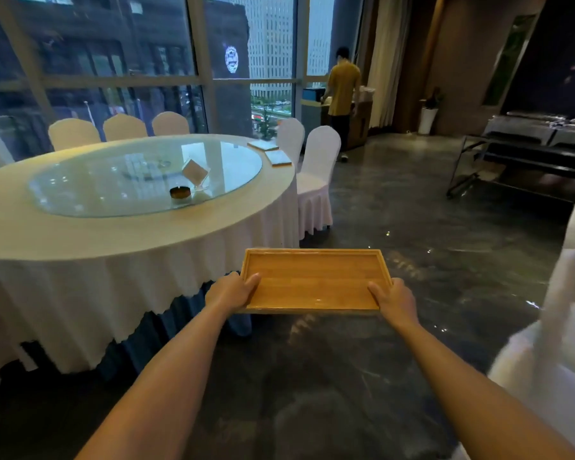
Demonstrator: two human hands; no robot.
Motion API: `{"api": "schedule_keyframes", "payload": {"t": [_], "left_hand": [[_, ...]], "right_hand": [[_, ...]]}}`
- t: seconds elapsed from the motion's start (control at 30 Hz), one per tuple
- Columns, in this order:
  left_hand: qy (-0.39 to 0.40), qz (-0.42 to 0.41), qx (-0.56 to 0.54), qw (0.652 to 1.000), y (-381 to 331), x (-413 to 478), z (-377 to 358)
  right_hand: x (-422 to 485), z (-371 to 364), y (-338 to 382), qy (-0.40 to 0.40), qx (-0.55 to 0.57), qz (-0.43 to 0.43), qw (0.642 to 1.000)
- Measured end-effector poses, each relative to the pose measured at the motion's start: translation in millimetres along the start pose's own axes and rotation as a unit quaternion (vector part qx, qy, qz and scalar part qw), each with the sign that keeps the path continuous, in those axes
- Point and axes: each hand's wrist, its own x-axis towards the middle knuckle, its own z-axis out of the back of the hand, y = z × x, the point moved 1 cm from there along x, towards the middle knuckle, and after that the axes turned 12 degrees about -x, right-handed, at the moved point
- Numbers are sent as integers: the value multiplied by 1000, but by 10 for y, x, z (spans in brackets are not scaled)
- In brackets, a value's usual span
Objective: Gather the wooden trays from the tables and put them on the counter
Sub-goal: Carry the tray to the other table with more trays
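A wooden tray [312, 280] is held level over the dark polished floor [395, 210], just off the right edge of the round table [80, 240]. The left hand [231, 292] clamps the tray's near-left corner, thumb lying inside on the tray bottom and the other fingers hidden beneath; the right hand [395, 302] grips the near-right corner in the same way. The tray's far rim lies close to the hanging white tablecloth [113, 293] without touching it. On the far right edge of the table lie 2 more flat trays [273, 152], side by side, next to 2 white-covered chairs [316, 180]. A glass turntable [140, 177] fills the table's middle, carrying a small dark round dish [180, 193] and a clear tilted card stand [196, 174]. To the right the floor is open as far as a black-framed serving table [528, 161] with metal dishes, too blurred to tell apart. Another white chair [558, 327] at the right border is cut off and smeared. At the back a person in a yellow shirt [342, 91] stands facing a counter [359, 124], which the body partly hides. 3 chair backs [123, 127] show behind the table against the window.
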Motion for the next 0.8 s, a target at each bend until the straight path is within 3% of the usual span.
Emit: {"api": "schedule_keyframes", "payload": {"t": [0.2, 0.53, 0.8], "left_hand": [[11, -26, -12, 1000, -475, 1365, 74], [2, -27, -38, 999, -1207, 3786, -526], [-15, -4, 20, 1000, -2140, 5553, -784]], "right_hand": [[1258, -297, 457, -15, 15, -21, 1000], [3845, -845, 705, -19, 10, 1, 1000], [5941, -1029, 986, -13, -6, 7, 1000]]}}
